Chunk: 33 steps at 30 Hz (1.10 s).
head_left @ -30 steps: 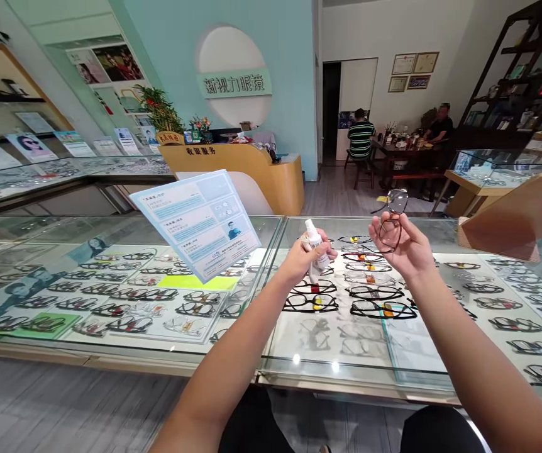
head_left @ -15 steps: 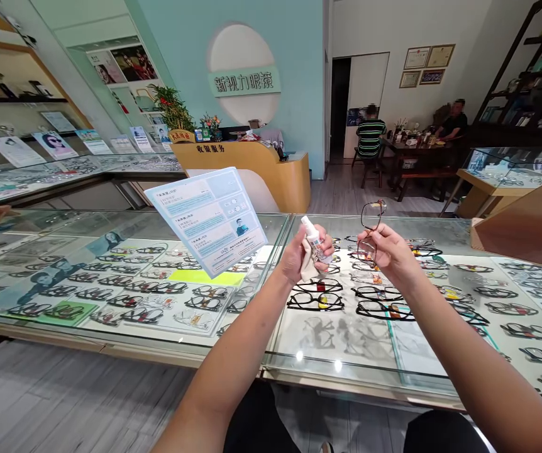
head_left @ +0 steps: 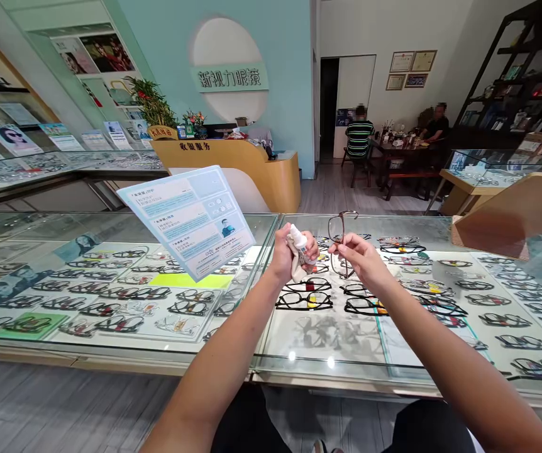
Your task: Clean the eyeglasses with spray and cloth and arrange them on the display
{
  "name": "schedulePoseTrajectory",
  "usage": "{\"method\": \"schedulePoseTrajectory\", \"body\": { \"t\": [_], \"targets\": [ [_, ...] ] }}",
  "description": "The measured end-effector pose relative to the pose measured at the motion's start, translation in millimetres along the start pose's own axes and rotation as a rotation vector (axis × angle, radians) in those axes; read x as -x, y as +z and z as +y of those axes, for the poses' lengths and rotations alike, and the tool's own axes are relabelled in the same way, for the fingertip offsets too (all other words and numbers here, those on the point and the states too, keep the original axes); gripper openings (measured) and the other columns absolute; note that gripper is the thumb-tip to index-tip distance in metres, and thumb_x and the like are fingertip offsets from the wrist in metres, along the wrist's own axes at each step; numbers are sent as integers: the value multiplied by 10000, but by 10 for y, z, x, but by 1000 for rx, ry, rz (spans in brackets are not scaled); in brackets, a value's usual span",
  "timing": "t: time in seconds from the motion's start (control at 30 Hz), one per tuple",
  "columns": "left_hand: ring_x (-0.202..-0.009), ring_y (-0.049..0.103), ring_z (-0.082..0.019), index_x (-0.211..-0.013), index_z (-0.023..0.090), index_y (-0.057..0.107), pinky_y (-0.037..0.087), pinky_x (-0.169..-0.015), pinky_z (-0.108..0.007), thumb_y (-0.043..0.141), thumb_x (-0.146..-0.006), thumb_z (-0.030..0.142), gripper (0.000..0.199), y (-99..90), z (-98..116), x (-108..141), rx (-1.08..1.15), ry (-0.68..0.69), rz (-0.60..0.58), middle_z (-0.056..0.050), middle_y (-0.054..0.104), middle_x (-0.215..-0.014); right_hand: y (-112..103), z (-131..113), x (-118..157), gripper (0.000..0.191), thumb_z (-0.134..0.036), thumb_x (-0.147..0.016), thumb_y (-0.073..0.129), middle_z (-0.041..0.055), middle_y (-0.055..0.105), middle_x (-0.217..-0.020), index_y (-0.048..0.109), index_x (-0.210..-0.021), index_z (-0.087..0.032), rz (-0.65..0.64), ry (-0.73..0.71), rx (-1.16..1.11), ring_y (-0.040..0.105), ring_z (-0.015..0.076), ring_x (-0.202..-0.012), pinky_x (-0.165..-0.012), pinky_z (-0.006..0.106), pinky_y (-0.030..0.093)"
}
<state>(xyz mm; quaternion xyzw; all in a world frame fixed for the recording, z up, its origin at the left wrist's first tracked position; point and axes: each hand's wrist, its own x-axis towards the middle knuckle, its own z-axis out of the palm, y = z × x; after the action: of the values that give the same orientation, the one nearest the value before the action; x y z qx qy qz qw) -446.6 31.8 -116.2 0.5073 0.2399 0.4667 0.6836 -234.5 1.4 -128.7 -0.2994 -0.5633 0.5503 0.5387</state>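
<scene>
Above the glass counter [head_left: 271, 352], my left hand [head_left: 281, 255] is closed around a small white spray bottle [head_left: 302, 244], its nozzle tilted up and toward the left. A pale cloth [head_left: 296, 269] is bunched in the same hand against the bottle. My right hand [head_left: 364, 259] pinches a pair of eyeglasses [head_left: 336, 228] with a thin dark frame, held on end so one lens is above the fingers and the other below. The glasses are just right of the bottle, apart from it. Under both hands, rows of eyeglasses [head_left: 305, 300] show in the counter.
A light blue printed sheet [head_left: 190, 220] stands tilted on the counter to the left. A wooden panel [head_left: 511, 217] rises at the right. Behind are a yellow reception desk [head_left: 283, 182], and two people sitting at a dark table [head_left: 396, 148].
My right hand has turned the eyeglasses and brought them nearer the bottle. The bottle now tilts more in my left hand. The whole view has shifted slightly to the right.
</scene>
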Motion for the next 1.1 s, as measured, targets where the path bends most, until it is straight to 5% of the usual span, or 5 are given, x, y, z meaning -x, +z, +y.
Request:
{"method": "schedulePoseTrajectory", "body": {
  "t": [0.17, 0.3, 0.77, 1.1],
  "targets": [
    [-594, 404, -127, -690, 200, 590, 286, -509, -266, 594, -849, 820, 640, -54, -116, -20, -489, 254, 204, -14, 504, -680, 63, -2, 25, 424, -611, -831, 892, 20, 794, -920, 627, -849, -281, -32, 13, 53, 711, 238, -974, -892, 364, 506],
    [-657, 425, -146, -713, 208, 561, 334, -603, -293, 560, -924, 730, 563, -39, -154, 11, -771, 325, 247, 3, 506, -686, 120, -10, 56, 440, -623, -816, 901, 12, 759, -893, 621, -833, -283, -49, 18, 87, 719, 247, -979, -877, 369, 518],
    [-651, 409, -143, -760, 206, 572, 318, -634, -302, 554, -957, 730, 560, -42, -164, 21, -759, 349, 242, 20, 490, -706, 105, 43, 31, 410, -559, -834, 911, 24, 805, -946, 627, -847, -263, -49, 42, -100, 643, 205, -903, -838, 335, 467],
    [-737, 526, -180, -769, 211, 627, 358, -722, -320, 636, -924, 595, 414, 81, -172, 56, -1095, 352, 86, 3, 599, -743, 36, 33, -48, 412, -483, -753, 982, 22, 802, -949, 658, -831, -242, 65, 84, -348, 660, 166, -846, -755, 276, 500]
  ]
}}
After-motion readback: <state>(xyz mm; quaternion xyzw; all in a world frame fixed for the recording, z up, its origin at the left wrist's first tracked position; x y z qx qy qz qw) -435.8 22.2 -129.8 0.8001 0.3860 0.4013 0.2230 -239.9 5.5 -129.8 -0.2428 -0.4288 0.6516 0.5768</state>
